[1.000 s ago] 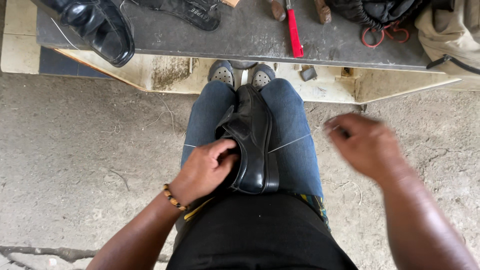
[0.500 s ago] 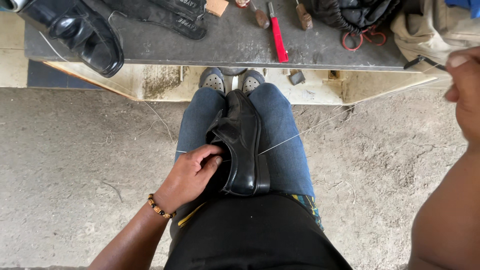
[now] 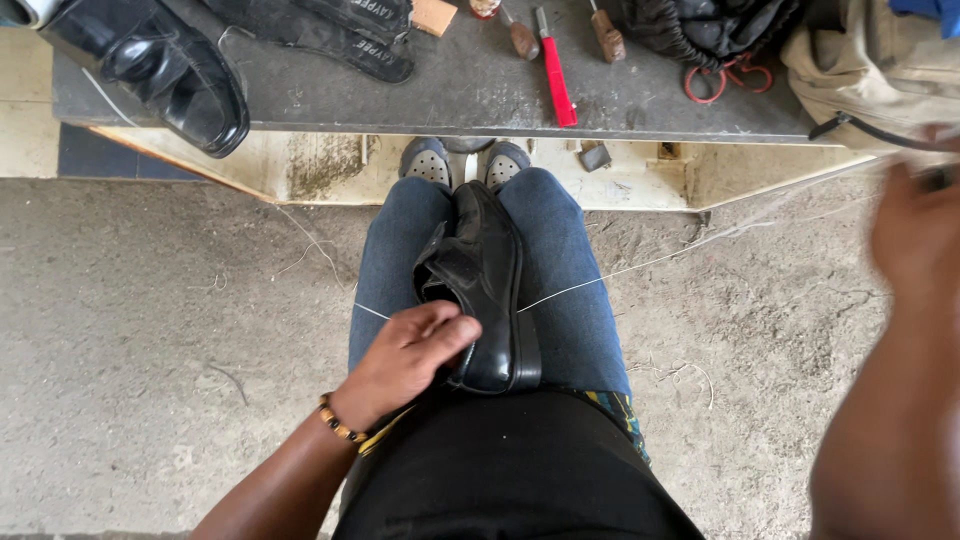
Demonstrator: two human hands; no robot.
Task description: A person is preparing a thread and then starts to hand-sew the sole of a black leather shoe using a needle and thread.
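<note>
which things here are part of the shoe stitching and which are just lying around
In hand: black shoe clamped between the knees, white thread, left hand on the shoe, right hand pulling the thread.
Lying about: second black shoe, red-handled tool, wooden-handled tools, black bag.
</note>
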